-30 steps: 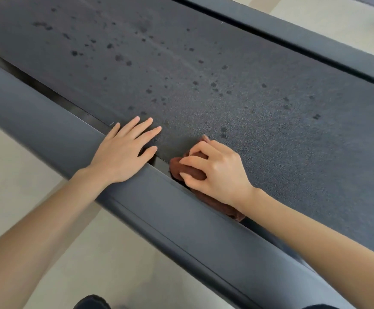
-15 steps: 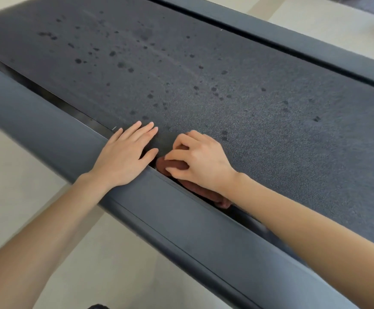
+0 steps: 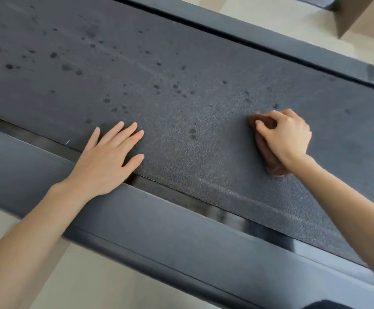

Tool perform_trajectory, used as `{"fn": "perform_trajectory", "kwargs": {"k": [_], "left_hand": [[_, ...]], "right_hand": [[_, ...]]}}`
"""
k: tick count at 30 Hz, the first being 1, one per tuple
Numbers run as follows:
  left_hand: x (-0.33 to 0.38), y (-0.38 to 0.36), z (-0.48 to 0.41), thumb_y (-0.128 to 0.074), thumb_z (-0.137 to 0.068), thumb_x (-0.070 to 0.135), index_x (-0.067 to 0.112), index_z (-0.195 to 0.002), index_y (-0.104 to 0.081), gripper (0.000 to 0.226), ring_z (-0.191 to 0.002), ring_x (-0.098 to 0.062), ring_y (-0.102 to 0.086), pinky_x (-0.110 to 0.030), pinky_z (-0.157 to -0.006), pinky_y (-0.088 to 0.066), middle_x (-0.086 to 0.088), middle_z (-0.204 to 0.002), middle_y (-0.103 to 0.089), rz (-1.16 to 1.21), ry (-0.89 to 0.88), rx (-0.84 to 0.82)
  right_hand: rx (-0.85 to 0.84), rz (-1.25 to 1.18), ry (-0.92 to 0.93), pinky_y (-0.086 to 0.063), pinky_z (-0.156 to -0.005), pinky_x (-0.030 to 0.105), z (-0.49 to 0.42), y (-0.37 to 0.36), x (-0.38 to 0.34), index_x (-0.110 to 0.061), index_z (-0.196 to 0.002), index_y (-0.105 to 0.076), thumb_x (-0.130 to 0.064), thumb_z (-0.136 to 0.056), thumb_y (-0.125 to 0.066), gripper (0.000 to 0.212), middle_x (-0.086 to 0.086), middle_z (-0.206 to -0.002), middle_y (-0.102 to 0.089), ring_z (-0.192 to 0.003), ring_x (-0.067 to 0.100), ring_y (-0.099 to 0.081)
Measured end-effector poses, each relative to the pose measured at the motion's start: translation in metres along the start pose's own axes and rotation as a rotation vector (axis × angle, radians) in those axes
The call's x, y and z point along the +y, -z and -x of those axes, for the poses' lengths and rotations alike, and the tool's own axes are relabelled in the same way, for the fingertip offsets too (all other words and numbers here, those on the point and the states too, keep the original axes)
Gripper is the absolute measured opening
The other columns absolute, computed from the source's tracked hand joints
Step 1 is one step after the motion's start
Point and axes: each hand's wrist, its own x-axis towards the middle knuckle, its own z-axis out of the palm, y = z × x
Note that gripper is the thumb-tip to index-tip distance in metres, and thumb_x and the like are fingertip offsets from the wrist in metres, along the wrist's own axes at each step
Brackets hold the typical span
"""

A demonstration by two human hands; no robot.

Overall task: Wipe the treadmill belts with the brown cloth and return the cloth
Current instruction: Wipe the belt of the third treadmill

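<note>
The dark grey treadmill belt runs diagonally across the view and carries many dark wet spots, mostly on its left half. My right hand grips the bunched brown cloth and presses it on the belt at the right. The cloth shows under the fingers and below the wrist. My left hand lies flat with straight fingers across the belt's near edge and the near side rail.
The far side rail borders the belt at the top. Pale floor lies below the near rail and beyond the far rail. A dark object stands on the floor at the top right corner.
My right hand has slid the cloth from the near edge beside my left hand out to the right, across the belt. My left hand has stayed in place, flat.
</note>
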Motion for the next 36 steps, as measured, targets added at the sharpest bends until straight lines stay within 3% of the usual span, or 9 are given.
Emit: {"fn": "perform_trajectory", "kwargs": {"k": [5,9,11,14,17,22,25,30,36], "left_hand": [[0.011,-0.004,-0.032,-0.021,-0.092,0.051,0.028,-0.148,-0.016,0.061,-0.144,-0.009,0.002,-0.046,-0.117,-0.002,0.012,-0.157,-0.007,-0.026,-0.054,0.01],[0.01,-0.006,-0.027,-0.014,-0.094,0.058,0.022,-0.146,-0.029,0.065,-0.144,-0.012,-0.01,-0.048,-0.117,-0.009,0.005,-0.155,-0.02,-0.024,-0.123,0.078],[0.01,-0.005,-0.025,-0.011,-0.086,0.058,0.022,-0.144,-0.033,0.072,-0.143,-0.01,-0.013,-0.047,-0.117,-0.01,0.006,-0.154,-0.023,0.003,-0.129,0.08],[0.011,-0.005,-0.027,-0.01,-0.083,0.059,0.022,-0.144,-0.033,0.075,-0.143,-0.01,-0.013,-0.047,-0.117,-0.011,0.006,-0.154,-0.022,0.017,-0.131,0.062],[0.01,-0.006,-0.029,-0.006,-0.082,0.059,0.023,-0.146,-0.028,0.076,-0.144,-0.01,-0.01,-0.048,-0.117,-0.011,0.007,-0.155,-0.018,-0.018,-0.13,0.058],[0.008,-0.009,-0.03,-0.017,-0.094,0.058,0.026,-0.148,-0.021,0.062,-0.144,-0.009,-0.003,-0.048,-0.117,-0.006,0.009,-0.157,-0.013,-0.018,-0.133,0.061],[-0.004,-0.004,-0.028,-0.023,-0.095,0.051,0.028,-0.147,-0.025,0.056,-0.144,-0.009,-0.003,-0.048,-0.117,-0.005,0.011,-0.156,-0.017,-0.091,-0.169,0.102],[-0.083,0.013,-0.011,-0.027,-0.094,0.05,0.024,-0.145,-0.032,0.057,-0.144,-0.013,-0.007,-0.05,-0.115,-0.007,0.009,-0.154,-0.023,-0.07,-0.008,0.152],[-0.099,0.012,-0.011,-0.02,-0.091,0.058,0.03,-0.149,-0.007,0.065,-0.144,-0.01,0.009,-0.049,-0.116,0.0,0.011,-0.157,0.003,-0.027,0.072,-0.014]], "right_hand": [[-0.033,-0.042,0.294,-0.032,-0.066,0.026,0.032,-0.029,-0.102,-0.032,-0.1,-0.07,-0.047,-0.084,-0.058,0.025,-0.002,-0.102,-0.062,-0.095,0.025,-0.056],[-0.125,-0.15,0.459,-0.047,-0.073,0.031,0.06,-0.013,-0.082,-0.032,-0.1,-0.071,-0.042,-0.081,-0.065,0.022,-0.003,-0.099,-0.063,-0.09,0.023,-0.058],[-0.097,-0.113,0.366,-0.049,-0.075,0.033,0.056,-0.001,-0.04,-0.033,-0.101,-0.07,-0.042,-0.082,-0.066,0.021,-0.006,-0.101,-0.062,-0.092,0.022,-0.058],[-0.005,-0.018,0.033,-0.044,-0.077,0.033,0.035,0.015,0.02,-0.035,-0.104,-0.068,-0.044,-0.085,-0.061,0.022,-0.003,-0.104,-0.061,-0.1,0.026,-0.057],[0.063,0.008,-0.19,-0.039,-0.074,0.033,0.016,0.008,0.021,-0.033,-0.102,-0.068,-0.048,-0.085,-0.056,0.026,0.002,-0.104,-0.063,-0.101,0.03,-0.058],[0.051,0.028,-0.022,-0.032,-0.064,0.029,0.017,-0.035,-0.096,-0.031,-0.104,-0.069,-0.049,-0.086,-0.053,0.029,0.001,-0.1,-0.062,-0.097,0.027,-0.057],[-0.053,-0.034,0.155,-0.04,-0.069,0.03,0.033,-0.049,-0.165,-0.034,-0.108,-0.067,-0.048,-0.086,-0.053,0.029,0.0,-0.104,-0.061,-0.1,0.026,-0.054],[-0.143,-0.135,0.353,-0.043,-0.077,0.031,0.071,-0.027,-0.142,-0.04,-0.106,-0.066,-0.05,-0.084,-0.055,0.026,-0.01,-0.103,-0.059,-0.096,0.019,-0.053],[-0.054,0.052,-0.034,-0.039,-0.072,0.034,0.037,-0.002,-0.068,-0.032,-0.103,-0.067,-0.05,-0.086,-0.054,0.028,0.005,-0.107,-0.062,-0.1,0.032,-0.057]]}}
